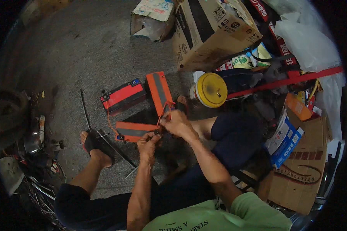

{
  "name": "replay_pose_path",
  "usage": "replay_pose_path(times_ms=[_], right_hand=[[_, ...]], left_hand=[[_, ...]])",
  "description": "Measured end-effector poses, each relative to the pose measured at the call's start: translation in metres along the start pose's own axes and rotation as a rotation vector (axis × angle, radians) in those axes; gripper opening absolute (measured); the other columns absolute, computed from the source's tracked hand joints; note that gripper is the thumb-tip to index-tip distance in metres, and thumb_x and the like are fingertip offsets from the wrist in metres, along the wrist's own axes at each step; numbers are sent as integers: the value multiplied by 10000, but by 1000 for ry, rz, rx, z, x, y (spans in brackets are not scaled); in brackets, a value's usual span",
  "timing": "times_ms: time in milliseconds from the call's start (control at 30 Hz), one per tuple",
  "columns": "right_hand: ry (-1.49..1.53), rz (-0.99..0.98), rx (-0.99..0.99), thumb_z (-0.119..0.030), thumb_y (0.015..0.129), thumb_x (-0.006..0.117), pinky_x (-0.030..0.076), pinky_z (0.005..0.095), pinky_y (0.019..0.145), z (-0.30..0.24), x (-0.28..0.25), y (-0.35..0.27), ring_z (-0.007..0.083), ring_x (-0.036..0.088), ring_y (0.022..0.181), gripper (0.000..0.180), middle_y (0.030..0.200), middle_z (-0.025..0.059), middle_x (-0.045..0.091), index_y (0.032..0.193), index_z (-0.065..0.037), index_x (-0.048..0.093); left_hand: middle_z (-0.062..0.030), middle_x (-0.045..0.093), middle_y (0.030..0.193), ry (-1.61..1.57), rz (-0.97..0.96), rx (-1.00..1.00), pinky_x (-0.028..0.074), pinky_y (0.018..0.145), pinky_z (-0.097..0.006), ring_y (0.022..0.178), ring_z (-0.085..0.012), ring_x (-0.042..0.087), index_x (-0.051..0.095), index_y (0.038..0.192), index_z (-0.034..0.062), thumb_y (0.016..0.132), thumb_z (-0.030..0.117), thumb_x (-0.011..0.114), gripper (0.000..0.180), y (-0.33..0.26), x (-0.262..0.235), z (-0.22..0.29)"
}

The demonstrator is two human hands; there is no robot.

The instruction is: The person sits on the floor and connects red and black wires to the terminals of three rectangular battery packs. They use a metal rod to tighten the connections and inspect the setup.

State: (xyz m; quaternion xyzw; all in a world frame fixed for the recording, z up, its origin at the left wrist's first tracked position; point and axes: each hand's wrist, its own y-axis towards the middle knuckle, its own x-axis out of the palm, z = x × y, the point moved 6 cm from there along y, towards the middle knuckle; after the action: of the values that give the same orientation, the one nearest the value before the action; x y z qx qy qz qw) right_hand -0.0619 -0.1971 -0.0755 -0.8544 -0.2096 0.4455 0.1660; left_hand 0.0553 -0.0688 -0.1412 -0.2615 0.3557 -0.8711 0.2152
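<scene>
A big brown box [204,30] stands at the top of the grey floor [85,50]. Three red and black batteries sit in a group lower down. One battery [122,96] is on the left, one battery [159,92] is on the right, and a near battery [137,131] lies closest to the person. A can with a yellow lid [211,89] is beside them. The right hand [176,122] pinches a thin orange wire [108,119] that runs between the batteries. The left hand [148,143] is curled tight on something small at the near battery; I cannot tell what. It looks best to hold the wire still and go slow.
</scene>
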Motion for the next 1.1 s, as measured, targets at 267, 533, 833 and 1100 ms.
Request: replay_pose_path(times_ms=[267,533,833,1100], right_hand=[[-340,334,-44,-307,862,657,505,488,900,-54,-44,131,403,612,1097,395,1134,236,657,1128,-14,653],[-397,-4,-32,-399,885,606,498,484,932,-70,-20,188,364,636,1104,411,1101,220,686,1031,-33,723],[-471,150,-190,-370,875,618,488,485,919,-66,-7,182,381,648,1050,374,1043,210,696,980,-28,727],[-559,44,-153,-372,887,608,464,473,946,-66,1,172,354,618,1100,358,1094,186,678,1026,-59,711]], left_hand=[[-23,649,768,-40,-2,35,514,586,-273,638,-126,612,665,851,38,826,10,697,50,2,12,4],[-36,672,848,-14,21,-91,503,652,-288,722,-145,623,676,886,37,805,43,696,84,1,3,7],[-49,690,825,-50,13,-57,517,609,-259,685,-127,640,658,849,33,832,24,685,33,4,1,16],[-19,674,814,-3,29,-26,509,627,-245,695,-107,628,673,838,39,816,32,697,33,3,-2,17]])
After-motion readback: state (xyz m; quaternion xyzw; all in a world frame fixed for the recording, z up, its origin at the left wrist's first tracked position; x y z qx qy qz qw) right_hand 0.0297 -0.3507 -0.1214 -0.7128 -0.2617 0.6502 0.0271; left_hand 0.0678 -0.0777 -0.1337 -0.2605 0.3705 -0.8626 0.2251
